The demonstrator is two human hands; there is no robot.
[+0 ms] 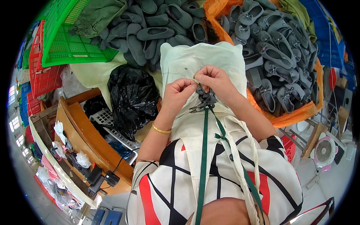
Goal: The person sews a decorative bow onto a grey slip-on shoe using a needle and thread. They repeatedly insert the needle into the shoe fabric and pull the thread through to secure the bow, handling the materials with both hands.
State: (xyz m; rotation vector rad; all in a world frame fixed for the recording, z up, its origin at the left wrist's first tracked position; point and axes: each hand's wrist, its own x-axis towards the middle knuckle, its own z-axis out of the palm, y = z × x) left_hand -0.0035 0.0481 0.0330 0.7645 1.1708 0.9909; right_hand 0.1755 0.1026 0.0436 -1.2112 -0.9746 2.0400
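Observation:
My left hand (178, 93), with a gold bangle on its wrist, is closed in a pinch above my lap. Close beside its fingertips, my right hand (216, 83) pinches too; a tiny thing shows at its fingertips, too small to name. A thin dark line like thread runs from near my left hand over the pale cloth (198, 56) on my lap. Just below the hands lies a small heap of dark grey fabric pieces (206, 97), partly hidden by the fingers. Dark metal snips (197, 109) lie against it, near the end of a green ribbon (203, 161) hanging down my front.
Many grey shoes (150, 33) are piled ahead; more with bows (275, 52) fill an orange sack (300, 113) at the right. At the left are a green crate (71, 48), a black plastic bag (131, 97) and a wooden desk (86, 138). A small fan (324, 150) stands far right.

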